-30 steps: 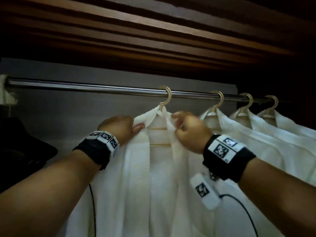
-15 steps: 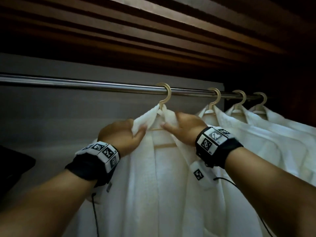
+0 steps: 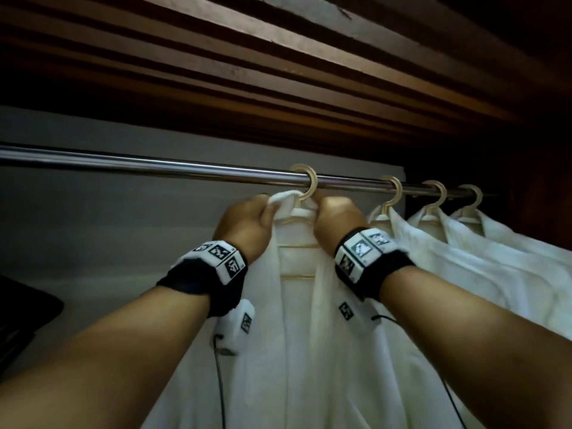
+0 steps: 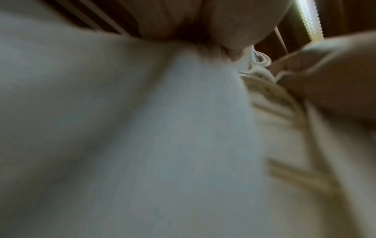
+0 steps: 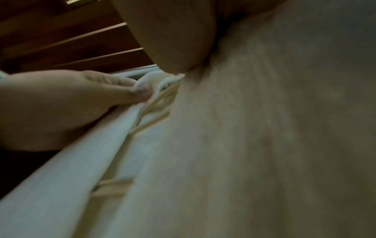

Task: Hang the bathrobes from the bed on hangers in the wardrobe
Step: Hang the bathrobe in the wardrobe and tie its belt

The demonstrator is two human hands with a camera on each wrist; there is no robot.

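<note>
**Collar being settled on the hanger at the rail**

Step in hand, by my reading: dressing the bathrobe (image 3: 297, 305) on its hanger (image 3: 305, 187), which already hooks over the wardrobe rail (image 3: 154, 164). The robe hangs open-fronted below it, hanger bars showing in the gap.

Left to right:

- Left hand (image 3: 244, 226): raised to the collar on the left of the hook, fingers curled, pinching a rolled edge of the collar (image 3: 283, 199). The right wrist view shows its thumb pressed on the cloth just beside the hanger neck.
- Hanger hook: sits between the two hands, over the rail.
- Right hand (image 3: 337, 216): fist-like, knuckles up, just right of the hook, gripping the collar on that side. The left wrist view is blurred but shows cloth gathered in curled fingers.
- Further right: three more bathrobes (image 3: 464, 243) on hangers on the same rail, close together, near the one being worked.

Next move, as a judgement: draw both collar sides even across the hanger shoulders, then let go together. Cloth is soft and may slide off one shoulder if released unevenly. Whether any robes are left on the bed cannot be told; the bed is out of view.
</note>
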